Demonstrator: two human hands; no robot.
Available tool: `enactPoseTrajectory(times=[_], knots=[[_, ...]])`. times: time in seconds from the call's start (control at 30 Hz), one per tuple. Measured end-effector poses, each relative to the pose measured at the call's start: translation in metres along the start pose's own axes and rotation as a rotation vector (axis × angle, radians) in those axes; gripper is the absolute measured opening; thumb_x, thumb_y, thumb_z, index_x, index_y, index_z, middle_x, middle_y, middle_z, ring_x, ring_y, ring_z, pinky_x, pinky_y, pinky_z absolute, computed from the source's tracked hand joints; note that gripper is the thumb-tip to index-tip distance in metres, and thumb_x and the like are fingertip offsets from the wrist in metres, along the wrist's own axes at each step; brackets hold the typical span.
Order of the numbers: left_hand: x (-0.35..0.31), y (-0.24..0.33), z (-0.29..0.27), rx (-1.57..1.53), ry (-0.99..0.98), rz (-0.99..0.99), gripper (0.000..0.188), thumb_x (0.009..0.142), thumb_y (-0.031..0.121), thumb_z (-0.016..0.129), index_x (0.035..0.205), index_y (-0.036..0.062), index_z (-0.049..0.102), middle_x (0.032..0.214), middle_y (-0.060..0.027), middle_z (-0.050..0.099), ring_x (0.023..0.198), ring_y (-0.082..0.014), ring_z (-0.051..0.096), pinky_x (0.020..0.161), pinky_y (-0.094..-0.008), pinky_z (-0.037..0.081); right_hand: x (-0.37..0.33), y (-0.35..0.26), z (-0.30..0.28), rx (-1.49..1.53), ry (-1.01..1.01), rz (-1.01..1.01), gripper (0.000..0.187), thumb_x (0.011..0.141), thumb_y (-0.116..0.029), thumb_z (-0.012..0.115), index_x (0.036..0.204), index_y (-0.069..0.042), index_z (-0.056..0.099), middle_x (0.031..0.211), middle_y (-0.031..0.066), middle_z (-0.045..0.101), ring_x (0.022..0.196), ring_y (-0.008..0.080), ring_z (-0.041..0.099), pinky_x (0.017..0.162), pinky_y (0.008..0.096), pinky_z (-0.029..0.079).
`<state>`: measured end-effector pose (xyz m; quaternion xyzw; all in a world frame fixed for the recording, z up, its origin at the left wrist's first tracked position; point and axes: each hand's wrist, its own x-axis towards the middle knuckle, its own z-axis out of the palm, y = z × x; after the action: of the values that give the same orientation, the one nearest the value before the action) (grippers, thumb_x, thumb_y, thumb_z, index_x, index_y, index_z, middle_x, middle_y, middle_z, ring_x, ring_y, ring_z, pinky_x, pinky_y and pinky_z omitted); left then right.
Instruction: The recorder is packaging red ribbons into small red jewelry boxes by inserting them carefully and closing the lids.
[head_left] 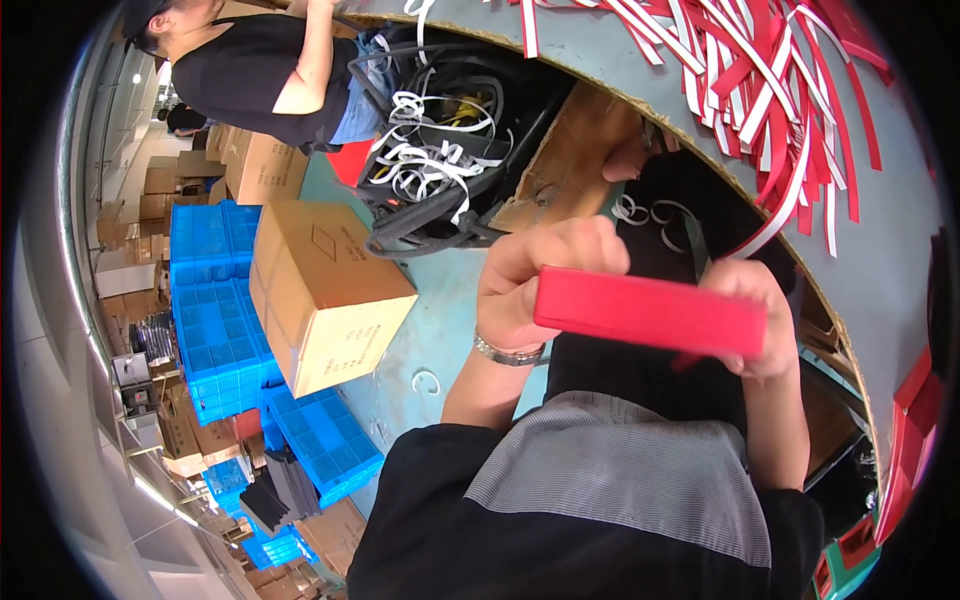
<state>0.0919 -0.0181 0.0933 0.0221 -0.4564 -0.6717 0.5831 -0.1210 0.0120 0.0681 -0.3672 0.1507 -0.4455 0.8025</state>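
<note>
A red rectangular piece (650,311), long and flat-sided like the side of a shallow box, is held up in front of my chest. My left hand (553,272), with a metal band at its wrist, is closed on its left end, fingers curled in at the top. At the other end my right hand (757,305) grips the piece, most of its fingers behind it. A short dark red bit shows under the lower edge near the right hand; I cannot tell what it belongs to. The far side of the piece is hidden.
Many red and white strips (760,110) lie heaped on the grey table (880,250), whose rough edge curves past my right. A black bag (500,140) holds white curled offcuts (430,165). Leftward are a cardboard box (325,290), blue crates (215,320) and another person (250,75).
</note>
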Motion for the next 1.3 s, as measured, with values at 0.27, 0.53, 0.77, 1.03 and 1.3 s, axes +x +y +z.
enactPoseTrajectory(times=[0.27, 0.53, 0.77, 1.03, 1.3], knots=[[0.057, -0.005, -0.026, 1.106, 0.217, -0.261, 0.067, 0.084, 0.024, 0.064, 0.136, -0.0025, 0.03, 0.128, -0.021, 0.041, 0.113, -0.0303, 0.044, 0.098, -0.0411, 0.033, -0.001, -0.014, 0.01, -0.018, 0.082, -0.183, 0.034, 0.086, -0.026, 0.064, 0.075, 0.006, 0.06, 0.057, 0.0063, 0.056, 0.049, 0.0098, 0.042, 0.044, 0.0244, 0.029], [0.058, -0.03, -0.051, 1.126, 0.411, -0.058, 0.076, 0.074, 0.009, 0.075, 0.136, -0.002, 0.032, 0.134, -0.0217, 0.037, 0.123, -0.0281, 0.04, 0.1, -0.0396, 0.037, 0.001, -0.007, -0.003, -0.156, 0.293, -0.157, 0.035, 0.086, -0.028, 0.064, 0.074, 0.005, 0.06, 0.057, 0.0039, 0.055, 0.049, 0.007, 0.039, 0.044, 0.0224, 0.028], [0.077, -0.021, -0.03, 0.736, 0.349, -0.083, 0.053, 0.074, -0.002, 0.073, 0.121, -0.0062, 0.049, 0.116, -0.012, 0.055, 0.109, -0.0182, 0.053, 0.093, -0.0299, 0.044, 0.009, -0.019, -0.008, -0.175, 0.318, -0.179, 0.032, 0.084, -0.027, 0.065, 0.07, 0.002, 0.061, 0.054, 0.0044, 0.056, 0.048, 0.0095, 0.042, 0.045, 0.0236, 0.029], [0.095, -0.013, -0.01, 0.495, 0.259, -0.132, 0.049, 0.085, 0.013, 0.066, 0.127, -0.0049, 0.046, 0.122, -0.0172, 0.056, 0.114, -0.0242, 0.054, 0.094, -0.035, 0.044, 0.012, -0.026, -0.006, -0.167, 0.401, -0.138, 0.033, 0.078, -0.032, 0.072, 0.068, -0.001, 0.064, 0.056, 0.0052, 0.061, 0.046, 0.011, 0.044, 0.046, 0.0239, 0.03], [0.106, -0.015, -0.008, 0.279, 0.162, -0.058, 0.047, 0.099, 0.027, 0.04, 0.132, -0.0056, 0.04, 0.125, -0.0222, 0.053, 0.117, -0.03, 0.052, 0.096, -0.0394, 0.044, 0.008, -0.022, -0.019, -0.154, 0.302, -0.156, 0.04, 0.078, -0.04, 0.071, 0.069, -0.002, 0.065, 0.058, 0.0047, 0.062, 0.044, 0.0122, 0.046, 0.048, 0.0254, 0.032]])
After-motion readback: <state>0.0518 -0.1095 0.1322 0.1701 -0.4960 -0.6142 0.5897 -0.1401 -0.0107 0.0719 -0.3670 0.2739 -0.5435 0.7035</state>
